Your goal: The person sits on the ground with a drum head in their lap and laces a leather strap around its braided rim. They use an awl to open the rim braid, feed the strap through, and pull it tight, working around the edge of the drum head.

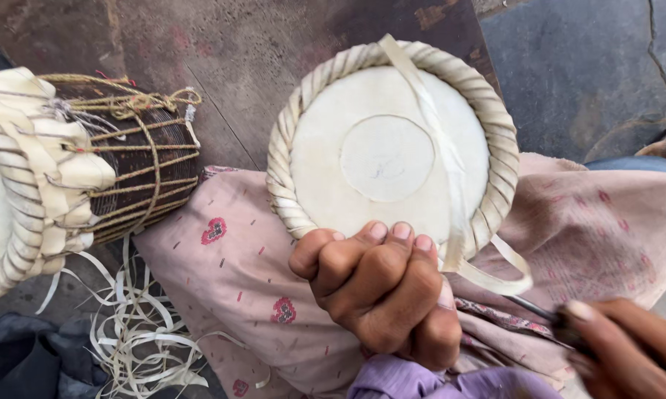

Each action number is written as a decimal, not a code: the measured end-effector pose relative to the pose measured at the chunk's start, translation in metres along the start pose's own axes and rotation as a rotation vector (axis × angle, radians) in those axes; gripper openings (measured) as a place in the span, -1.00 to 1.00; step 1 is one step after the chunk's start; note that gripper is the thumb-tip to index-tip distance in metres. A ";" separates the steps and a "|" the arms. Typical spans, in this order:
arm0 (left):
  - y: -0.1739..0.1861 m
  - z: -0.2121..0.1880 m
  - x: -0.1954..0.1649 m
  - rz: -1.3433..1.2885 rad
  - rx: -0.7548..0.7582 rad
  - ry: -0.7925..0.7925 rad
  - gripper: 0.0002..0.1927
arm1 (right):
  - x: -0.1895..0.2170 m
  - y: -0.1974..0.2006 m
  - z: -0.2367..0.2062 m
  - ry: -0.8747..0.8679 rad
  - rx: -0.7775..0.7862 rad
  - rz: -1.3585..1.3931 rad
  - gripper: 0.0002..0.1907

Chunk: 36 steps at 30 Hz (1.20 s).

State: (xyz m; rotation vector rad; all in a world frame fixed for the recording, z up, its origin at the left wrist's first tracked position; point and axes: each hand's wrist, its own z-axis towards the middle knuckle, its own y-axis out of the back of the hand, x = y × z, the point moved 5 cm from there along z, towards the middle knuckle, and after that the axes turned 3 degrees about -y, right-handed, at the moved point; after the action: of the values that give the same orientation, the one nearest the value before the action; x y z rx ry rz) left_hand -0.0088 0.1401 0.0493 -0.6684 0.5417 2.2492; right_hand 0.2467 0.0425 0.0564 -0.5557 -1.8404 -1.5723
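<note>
Stained brown floor below, cracked grey slab off to the upper right. Sat with pink patterned cloth [229,258] over the lap, round drum head [388,159] resting on it, pale skin facing up. Clenched left hand [381,295] into a fist on the near edge of braided rim [495,125], steadying it. Closed right hand [621,347], blurred at the lower right corner, around a thin metal tool [528,304], tip aimed toward slack loop [506,277] of hide strap [436,125] hanging off the rim. Looked like lacing in hand: strap laid across the skin, not yet drawn tight. Probably called next for a firm hold on the rim and a careful catch of the loop. Kept second drum [141,162] and pale strip scraps [137,332] well apart at the left.
</note>
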 end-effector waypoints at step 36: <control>-0.013 -0.008 0.013 -0.006 0.044 -0.095 -0.70 | -0.030 -0.078 0.035 -0.011 -0.337 0.152 -0.66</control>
State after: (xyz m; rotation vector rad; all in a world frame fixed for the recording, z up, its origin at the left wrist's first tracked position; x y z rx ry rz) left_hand -0.0044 0.1511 0.0326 -0.5375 0.5398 2.2445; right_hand 0.2073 0.0639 -0.0228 -0.8359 -1.5076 -1.7863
